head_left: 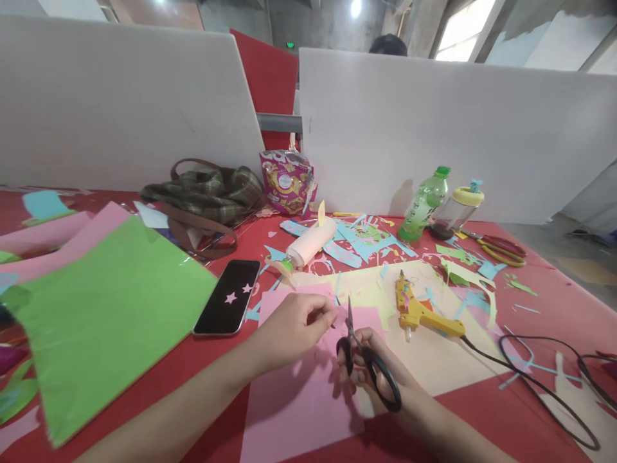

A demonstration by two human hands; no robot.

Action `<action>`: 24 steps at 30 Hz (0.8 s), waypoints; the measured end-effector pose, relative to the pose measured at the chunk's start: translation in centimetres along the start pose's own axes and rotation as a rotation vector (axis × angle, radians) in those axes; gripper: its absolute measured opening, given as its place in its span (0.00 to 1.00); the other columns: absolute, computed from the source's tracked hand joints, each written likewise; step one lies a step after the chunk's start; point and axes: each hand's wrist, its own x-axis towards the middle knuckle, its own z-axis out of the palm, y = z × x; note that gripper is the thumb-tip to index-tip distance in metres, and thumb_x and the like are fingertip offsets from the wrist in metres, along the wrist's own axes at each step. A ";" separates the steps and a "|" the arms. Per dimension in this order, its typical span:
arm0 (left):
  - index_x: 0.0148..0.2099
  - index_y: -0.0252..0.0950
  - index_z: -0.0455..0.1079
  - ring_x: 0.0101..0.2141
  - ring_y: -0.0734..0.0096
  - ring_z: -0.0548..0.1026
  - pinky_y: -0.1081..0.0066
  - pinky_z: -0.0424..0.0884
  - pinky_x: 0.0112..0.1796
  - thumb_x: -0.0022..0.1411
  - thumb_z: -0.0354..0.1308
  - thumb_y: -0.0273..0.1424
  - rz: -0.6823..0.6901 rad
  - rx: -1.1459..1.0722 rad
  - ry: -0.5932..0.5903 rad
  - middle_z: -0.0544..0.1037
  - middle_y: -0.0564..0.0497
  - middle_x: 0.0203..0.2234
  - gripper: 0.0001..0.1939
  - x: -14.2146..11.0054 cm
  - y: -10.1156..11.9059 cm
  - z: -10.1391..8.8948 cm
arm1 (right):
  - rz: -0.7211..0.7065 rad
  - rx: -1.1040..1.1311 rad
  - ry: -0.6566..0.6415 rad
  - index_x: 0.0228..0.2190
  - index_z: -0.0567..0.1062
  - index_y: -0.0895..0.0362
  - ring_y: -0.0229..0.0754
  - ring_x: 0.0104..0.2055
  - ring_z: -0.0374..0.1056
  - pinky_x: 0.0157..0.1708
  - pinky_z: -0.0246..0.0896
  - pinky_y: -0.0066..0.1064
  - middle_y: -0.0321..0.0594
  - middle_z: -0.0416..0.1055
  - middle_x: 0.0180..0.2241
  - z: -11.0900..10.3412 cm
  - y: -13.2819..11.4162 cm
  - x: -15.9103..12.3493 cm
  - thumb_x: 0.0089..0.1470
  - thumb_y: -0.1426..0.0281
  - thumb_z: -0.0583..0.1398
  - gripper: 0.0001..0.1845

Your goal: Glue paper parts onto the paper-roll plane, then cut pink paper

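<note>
My right hand point(373, 366) holds scissors point(380, 376) with black handles, their blades slightly apart and pointing away from me. Close to the blades, my left hand point(301, 325) has its thumb and fingertips pinched together. Whatever small piece it grips blends into the pink behind it. Both hands are above a pink paper sheet point(284, 411) lying on the red table. A black-screened phone point(226, 299) lies left of my left hand, with two small pink paper stars point(231, 298) on its screen. A yellow glue gun point(419, 312) rests on cream paper to the right of the scissors.
A large green sheet point(110, 308) covers the left side. Behind are a plaid bag point(207, 190), a purple snack packet point(288, 183), a pale paper-wrapped bottle point(311, 243), a green bottle point(424, 204) and a yellow-lidded cup point(456, 212). The glue gun's black cord point(525, 379) loops right among paper scraps.
</note>
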 end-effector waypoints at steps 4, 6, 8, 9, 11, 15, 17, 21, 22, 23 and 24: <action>0.20 0.34 0.57 0.20 0.79 0.55 0.77 0.52 0.22 0.54 0.44 0.31 -0.003 -0.010 -0.020 0.57 0.58 0.16 0.12 -0.1 0.2 -0.1 | 0.010 0.059 -0.031 0.34 0.60 0.53 0.39 0.35 0.61 0.30 0.55 0.29 0.40 0.61 0.35 -0.1 0.3 0.0 0.37 0.58 0.63 0.24; 0.21 0.34 0.58 0.20 0.79 0.56 0.77 0.52 0.22 0.54 0.44 0.32 0.000 -0.013 -0.032 0.59 0.58 0.17 0.12 -0.1 0.2 -0.1 | 0.015 0.049 -0.047 0.34 0.60 0.53 0.39 0.33 0.61 0.30 0.55 0.30 0.40 0.61 0.35 -0.2 0.4 0.0 0.38 0.58 0.62 0.23; 0.22 0.34 0.59 0.20 0.79 0.56 0.77 0.53 0.22 0.55 0.44 0.33 0.005 -0.009 -0.038 0.59 0.57 0.17 0.12 -0.2 0.2 -0.1 | 0.008 0.037 -0.055 0.35 0.60 0.53 0.39 0.32 0.62 0.31 0.54 0.32 0.41 0.61 0.35 -0.2 0.4 -0.1 0.38 0.57 0.62 0.24; 0.22 0.34 0.60 0.20 0.79 0.57 0.77 0.53 0.22 0.55 0.44 0.33 0.005 -0.007 -0.041 0.60 0.57 0.17 0.13 -0.2 0.2 0.0 | 0.004 0.031 -0.049 0.35 0.60 0.53 0.39 0.33 0.61 0.32 0.54 0.32 0.41 0.61 0.36 -0.2 0.4 -0.2 0.38 0.57 0.62 0.24; 0.23 0.34 0.60 0.21 0.79 0.57 0.77 0.53 0.23 0.56 0.43 0.33 0.007 -0.001 -0.046 0.60 0.57 0.17 0.13 -0.2 0.0 0.0 | 0.000 0.020 -0.030 0.36 0.59 0.52 0.39 0.34 0.61 0.33 0.54 0.31 0.40 0.61 0.36 -0.2 0.4 -0.3 0.39 0.58 0.61 0.23; 0.24 0.34 0.60 0.21 0.79 0.58 0.77 0.54 0.23 0.56 0.44 0.33 0.013 0.011 -0.047 0.62 0.57 0.18 0.12 -0.2 -0.1 0.0 | 0.001 0.008 -0.036 0.34 0.59 0.53 0.39 0.33 0.60 0.31 0.53 0.30 0.39 0.60 0.33 -0.2 0.2 -0.2 0.40 0.56 0.60 0.22; 0.23 0.33 0.61 0.21 0.79 0.58 0.77 0.54 0.23 0.56 0.44 0.33 0.015 0.024 -0.049 0.61 0.57 0.18 0.12 -0.2 -0.1 0.0 | -0.009 0.009 -0.057 0.34 0.59 0.53 0.38 0.31 0.60 0.30 0.53 0.30 0.38 0.59 0.32 -0.2 0.1 -0.1 0.38 0.55 0.61 0.24; 0.23 0.33 0.61 0.22 0.79 0.59 0.77 0.54 0.23 0.56 0.43 0.33 0.028 0.042 -0.052 0.62 0.57 0.18 0.13 -0.1 0.0 0.0 | -0.012 0.017 -0.073 0.33 0.59 0.53 0.37 0.29 0.59 0.29 0.52 0.30 0.38 0.60 0.32 -0.2 0.1 0.0 0.37 0.55 0.61 0.24; 0.23 0.33 0.61 0.22 0.79 0.59 0.77 0.54 0.23 0.56 0.43 0.33 0.032 0.046 -0.053 0.62 0.57 0.18 0.13 -0.1 0.1 -0.1 | -0.010 0.018 -0.073 0.33 0.59 0.53 0.37 0.29 0.59 0.29 0.52 0.30 0.38 0.60 0.32 -0.2 0.1 0.0 0.38 0.55 0.61 0.24; 0.23 0.33 0.61 0.21 0.79 0.58 0.77 0.54 0.23 0.56 0.43 0.33 0.037 0.051 -0.056 0.62 0.57 0.18 0.13 -0.1 0.1 -0.1 | -0.006 0.016 -0.070 0.33 0.58 0.53 0.37 0.29 0.59 0.29 0.52 0.30 0.38 0.60 0.32 -0.1 0.0 0.0 0.39 0.55 0.60 0.23; 0.23 0.33 0.61 0.21 0.79 0.58 0.77 0.54 0.23 0.56 0.43 0.32 0.040 0.058 -0.061 0.62 0.57 0.18 0.13 -0.1 0.0 -0.2 | 0.004 0.008 -0.071 0.33 0.58 0.53 0.37 0.28 0.59 0.30 0.53 0.31 0.38 0.60 0.32 0.0 -0.1 0.0 0.40 0.55 0.60 0.22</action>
